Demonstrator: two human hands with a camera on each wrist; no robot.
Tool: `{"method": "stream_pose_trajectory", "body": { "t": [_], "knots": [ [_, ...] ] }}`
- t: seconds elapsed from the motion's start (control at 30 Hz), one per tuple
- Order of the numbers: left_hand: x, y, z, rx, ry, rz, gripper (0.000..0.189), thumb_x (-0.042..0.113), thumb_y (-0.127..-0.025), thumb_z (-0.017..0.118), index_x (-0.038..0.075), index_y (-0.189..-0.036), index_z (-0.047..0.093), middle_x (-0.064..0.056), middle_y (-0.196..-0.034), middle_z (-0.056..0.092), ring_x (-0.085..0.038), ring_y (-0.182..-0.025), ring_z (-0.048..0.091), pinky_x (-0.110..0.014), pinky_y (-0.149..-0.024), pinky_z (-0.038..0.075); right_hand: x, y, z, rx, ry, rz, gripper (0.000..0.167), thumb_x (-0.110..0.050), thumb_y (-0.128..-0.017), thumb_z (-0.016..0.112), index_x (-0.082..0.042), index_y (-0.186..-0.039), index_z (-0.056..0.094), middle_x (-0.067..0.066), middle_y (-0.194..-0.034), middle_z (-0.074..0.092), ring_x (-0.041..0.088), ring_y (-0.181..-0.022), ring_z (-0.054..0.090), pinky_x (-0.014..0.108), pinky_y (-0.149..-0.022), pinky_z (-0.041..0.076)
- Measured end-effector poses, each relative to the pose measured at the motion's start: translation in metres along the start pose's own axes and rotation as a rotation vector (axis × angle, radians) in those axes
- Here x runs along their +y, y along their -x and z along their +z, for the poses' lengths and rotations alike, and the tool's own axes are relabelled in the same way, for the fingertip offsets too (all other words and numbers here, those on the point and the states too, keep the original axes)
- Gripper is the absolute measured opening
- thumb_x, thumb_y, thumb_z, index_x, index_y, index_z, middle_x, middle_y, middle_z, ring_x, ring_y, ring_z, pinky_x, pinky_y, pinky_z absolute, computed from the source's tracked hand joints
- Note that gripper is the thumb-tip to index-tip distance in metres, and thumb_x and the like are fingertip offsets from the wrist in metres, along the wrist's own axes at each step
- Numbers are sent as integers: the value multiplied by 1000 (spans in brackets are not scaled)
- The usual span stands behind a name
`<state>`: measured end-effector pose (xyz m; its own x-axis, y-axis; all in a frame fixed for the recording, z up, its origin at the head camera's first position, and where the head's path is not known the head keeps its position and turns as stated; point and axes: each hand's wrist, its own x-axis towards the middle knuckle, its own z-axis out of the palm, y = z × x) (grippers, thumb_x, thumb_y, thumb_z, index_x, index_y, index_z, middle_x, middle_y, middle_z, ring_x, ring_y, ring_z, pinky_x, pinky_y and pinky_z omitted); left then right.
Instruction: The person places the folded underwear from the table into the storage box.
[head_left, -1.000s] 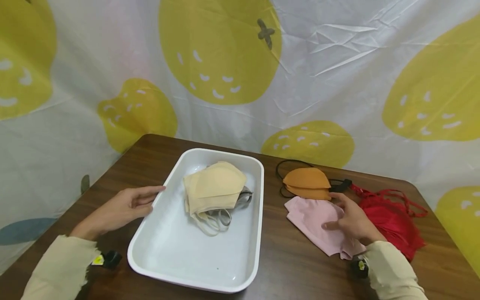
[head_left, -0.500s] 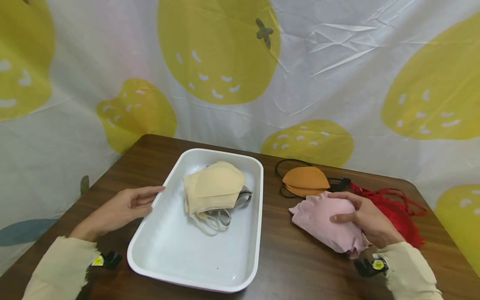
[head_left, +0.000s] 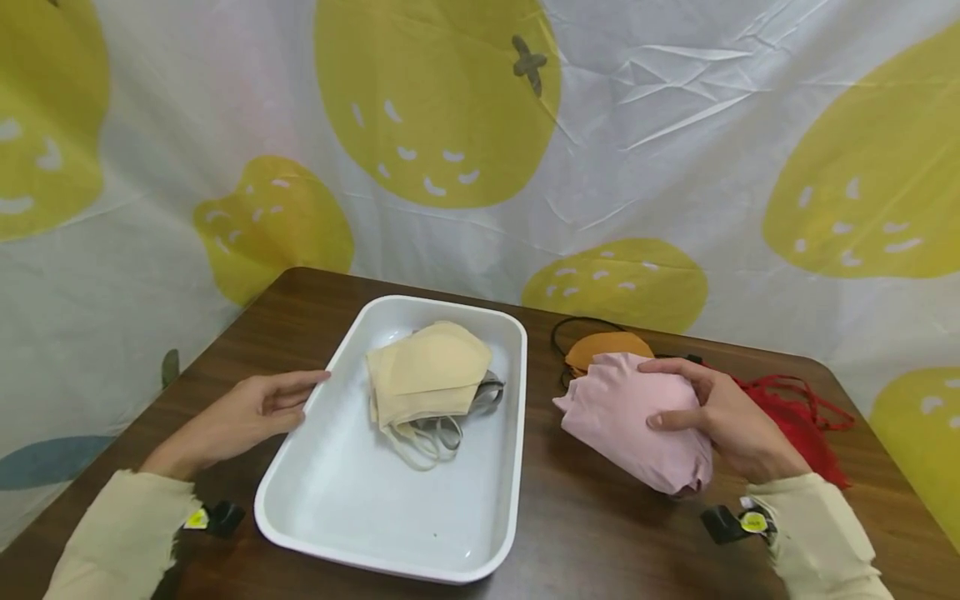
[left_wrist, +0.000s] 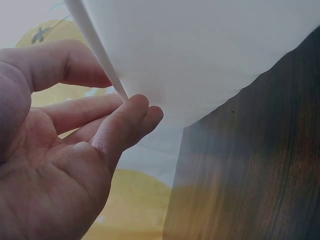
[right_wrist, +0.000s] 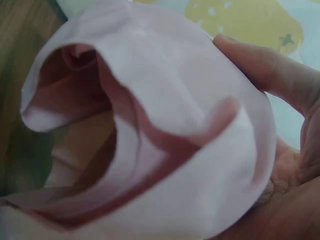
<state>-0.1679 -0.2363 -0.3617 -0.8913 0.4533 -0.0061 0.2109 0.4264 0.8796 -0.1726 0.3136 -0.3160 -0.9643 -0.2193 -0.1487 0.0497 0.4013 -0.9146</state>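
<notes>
A folded pink bra (head_left: 630, 417) is gripped in my right hand (head_left: 738, 421), thumb on its near face and fingers along the far side. In the right wrist view its fabric (right_wrist: 170, 65) curls over in layers around a hollow. With its fingers extended, my left hand (head_left: 240, 417) touches the left side of a white tray (head_left: 390, 517); the left wrist view has the fingertips right at the tray's wall (left_wrist: 190, 55). Inside the tray lies a folded cream bra (head_left: 427, 375), straps trailing, over a grey garment (head_left: 489, 392) that is mostly hidden.
Behind the pink bra, an orange bra (head_left: 603, 346) with black straps is partly covered. A red satin garment (head_left: 802, 433) with straps lies at the right, overlapped by my right hand. The brown table (head_left: 555, 533) backs onto a patterned white curtain (head_left: 465, 242).
My right hand has closed on the pink bra and raised it from the table, moving it slightly left and over the orange one. The left hand and tray stay put.
</notes>
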Motion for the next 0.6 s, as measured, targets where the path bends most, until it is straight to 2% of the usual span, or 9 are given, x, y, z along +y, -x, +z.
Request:
{"method": "stream_pose_trajectory", "body": {
  "t": [0.23,0.4,0.6],
  "knots": [
    [1,0,1,-4,11,10,57,7,-99,57,-11,-149,37,-34,-149,44,-39,-133,50,-25,-91,58,-21,-5,15,-28,-55,-29,67,-9,-83,80,-17,-143,53,-3,-134,53,14,-108,60,33,-82,62],
    [1,0,2,-10,13,4,57,7,-99,57,-11,-149,37,-34,-149,44,-42,-133,50,-26,-91,59,-35,-10,25,-48,-45,-65,67,-9,-81,81,-17,-142,54,2,-132,54,16,-108,60,34,-82,62],
    [0,0,1,0,18,18,56,6,-99,57,-12,-148,38,-35,-148,45,-30,-130,54,-24,-90,58,-53,-17,39,-76,-42,-84,67,-10,-80,83,-18,-141,55,7,-135,54,20,-111,59,34,-84,61]
  ]
}}
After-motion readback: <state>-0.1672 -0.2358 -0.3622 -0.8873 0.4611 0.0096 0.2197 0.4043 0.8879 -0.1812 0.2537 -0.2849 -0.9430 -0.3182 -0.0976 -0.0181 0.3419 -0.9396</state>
